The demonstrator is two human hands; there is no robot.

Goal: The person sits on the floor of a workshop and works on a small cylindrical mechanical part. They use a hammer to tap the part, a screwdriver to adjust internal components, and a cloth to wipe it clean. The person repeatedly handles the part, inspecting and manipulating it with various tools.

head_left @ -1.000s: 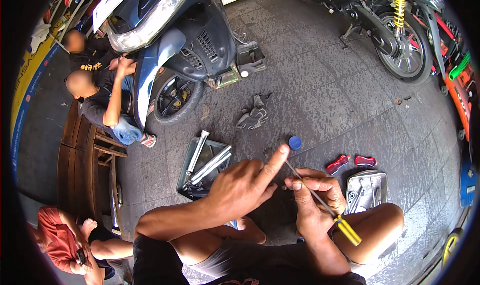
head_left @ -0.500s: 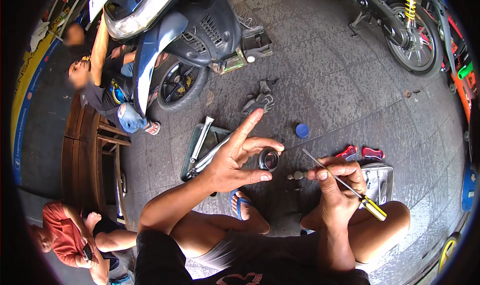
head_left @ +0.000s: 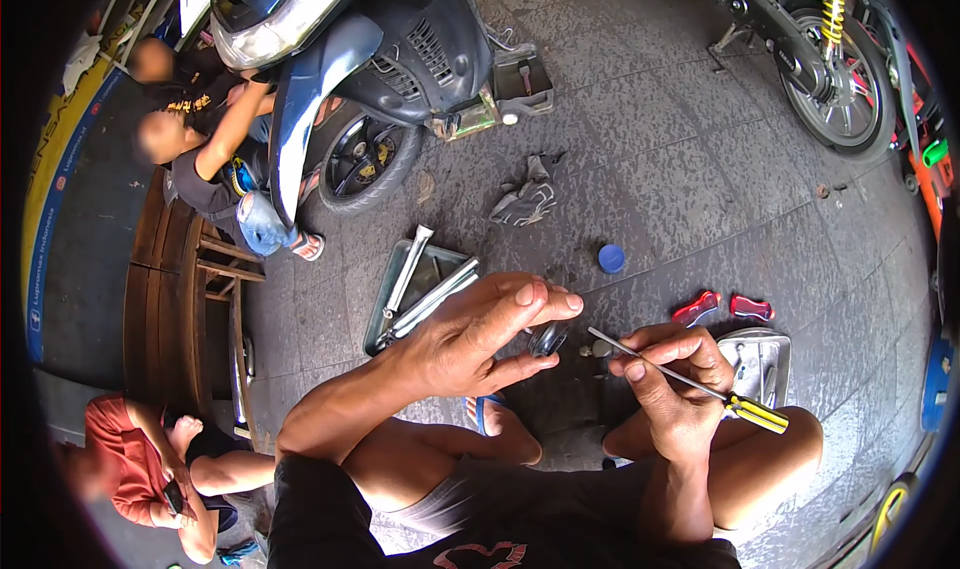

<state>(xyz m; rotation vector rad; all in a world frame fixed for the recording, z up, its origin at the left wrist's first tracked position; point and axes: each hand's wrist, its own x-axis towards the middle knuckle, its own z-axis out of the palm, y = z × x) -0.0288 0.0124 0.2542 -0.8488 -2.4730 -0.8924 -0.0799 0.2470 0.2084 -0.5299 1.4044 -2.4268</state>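
Observation:
A dark, shiny metal ring [head_left: 547,340] is held between the thumb and fingers of my left hand [head_left: 470,334], which partly covers it. In my right hand [head_left: 680,384] is a thin flat-tipped screwdriver [head_left: 757,413] with a yellow and black handle, pinched along its shaft. Its tip points left, toward the ring but apart from it. A small metal piece [head_left: 601,349] shows beside my right fingertips; I cannot tell whether they touch it. Beyond my left wrist lies a dark tray [head_left: 434,265] with long silver metal tubes [head_left: 408,272].
On the tiled floor are a blue round cap [head_left: 611,258], grey gloves or rag [head_left: 525,197], two red-and-dark pieces [head_left: 697,309] and a metal tray [head_left: 776,342]. A blue scooter [head_left: 400,59] stands at far left near two people; another person sits at lower left. A second motorcycle [head_left: 830,89] stands far right.
My left hand has turned over, its raised index finger coming down and the ring tilting with it. My right hand with the screwdriver has moved slightly down.

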